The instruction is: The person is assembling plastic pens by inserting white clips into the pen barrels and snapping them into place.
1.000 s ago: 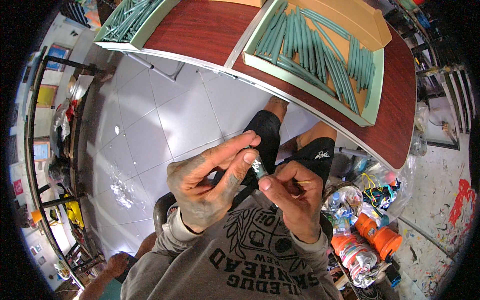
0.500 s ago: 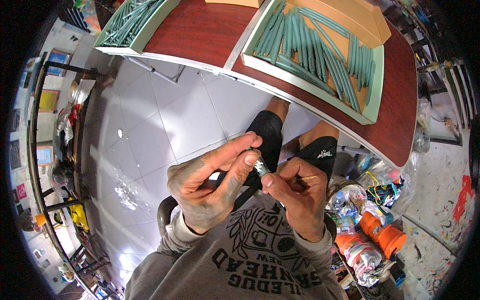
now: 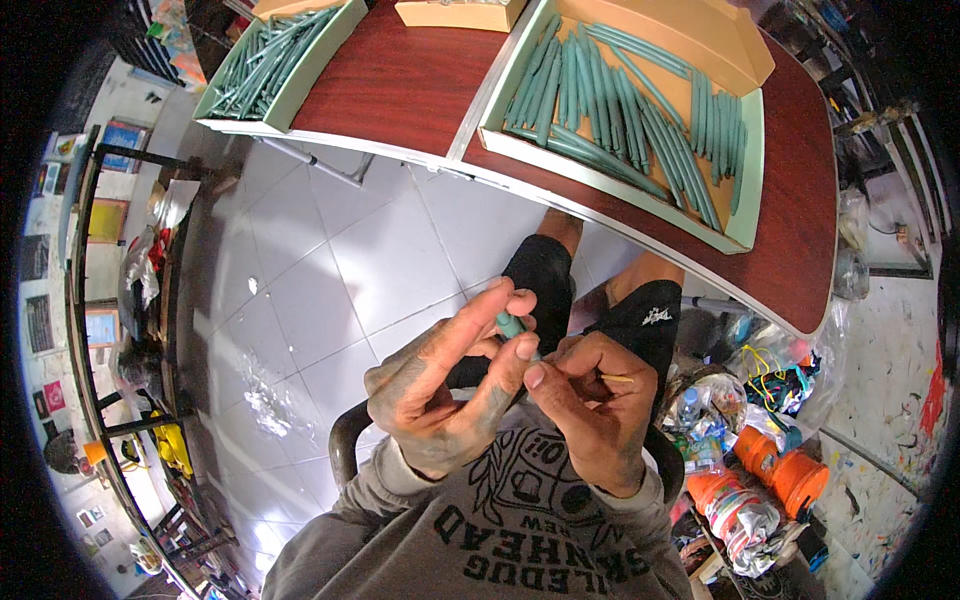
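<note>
Above my lap, both hands work on one slim grey-green stick (image 3: 510, 324) with a rounded end. My left hand (image 3: 435, 395) pinches it between thumb and fingertips near that end. My right hand (image 3: 600, 410) closes thumb and finger on its lower part, which is mostly hidden. A thin pale wooden stick (image 3: 618, 379) pokes out from between the right fingers. Beyond my hands, a shallow light-green box (image 3: 735, 243) on the table holds many similar grey-green sticks (image 3: 600, 90), laid roughly in rows.
The dark red table (image 3: 390, 90) has a pale metal edge. Another box (image 3: 230, 127) of thin green sticks stands at its left, a smaller carton (image 3: 455, 14) at the back. Orange containers (image 3: 790, 480) and plastic bags lie at my right. A dark rack (image 3: 85, 330) stands far left.
The held stick has turned between my fingers, so a rounded green end now shows instead of pale markings. Both hands sit slightly lower, the left a little further right. The view has shifted slightly.
</note>
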Tool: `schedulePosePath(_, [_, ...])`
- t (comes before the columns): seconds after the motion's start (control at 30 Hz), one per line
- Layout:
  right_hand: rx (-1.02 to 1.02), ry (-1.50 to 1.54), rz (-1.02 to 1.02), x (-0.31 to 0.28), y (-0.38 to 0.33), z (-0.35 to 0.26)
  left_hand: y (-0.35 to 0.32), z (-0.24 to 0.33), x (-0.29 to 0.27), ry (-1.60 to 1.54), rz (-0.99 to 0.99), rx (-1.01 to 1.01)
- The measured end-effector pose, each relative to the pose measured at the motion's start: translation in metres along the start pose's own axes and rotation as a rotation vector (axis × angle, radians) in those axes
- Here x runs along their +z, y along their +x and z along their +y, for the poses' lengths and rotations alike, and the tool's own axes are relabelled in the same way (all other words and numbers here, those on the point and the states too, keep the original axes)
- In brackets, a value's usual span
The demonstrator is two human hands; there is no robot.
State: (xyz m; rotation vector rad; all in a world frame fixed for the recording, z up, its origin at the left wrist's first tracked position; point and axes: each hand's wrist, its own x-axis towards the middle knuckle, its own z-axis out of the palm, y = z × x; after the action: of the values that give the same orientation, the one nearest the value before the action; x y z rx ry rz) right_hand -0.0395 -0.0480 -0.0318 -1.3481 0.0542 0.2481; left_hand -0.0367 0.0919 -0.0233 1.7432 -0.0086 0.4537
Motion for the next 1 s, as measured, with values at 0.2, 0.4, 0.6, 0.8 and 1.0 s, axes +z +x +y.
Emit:
schedulePosePath(0.2, [0.019, 0.067, 0.016, 0.003, 0.003, 0.008, 0.000, -0.002, 0.006, -0.041, 0.119, -0.110])
schedulePosePath(0.4, [0.091, 0.176, -0.019, 0.000, 0.006, 0.011, 0.005, -0.011, 0.000, -0.159, 0.105, -0.152])
schedulePosePath(0.6, [0.090, 0.146, -0.054, -0.003, 0.006, 0.002, 0.003, -0.014, -0.006, -0.301, -0.068, -0.169])
schedulePosePath(0.8, [0.062, 0.199, -0.025, -0.001, 0.007, 0.001, 0.003, -0.011, -0.009, -0.496, -0.199, -0.380])
schedulePosePath(1.0, [0.078, 0.126, -0.044, -0.003, 0.006, 0.003, 0.000, -0.017, -0.010, -0.536, -0.132, -0.379])
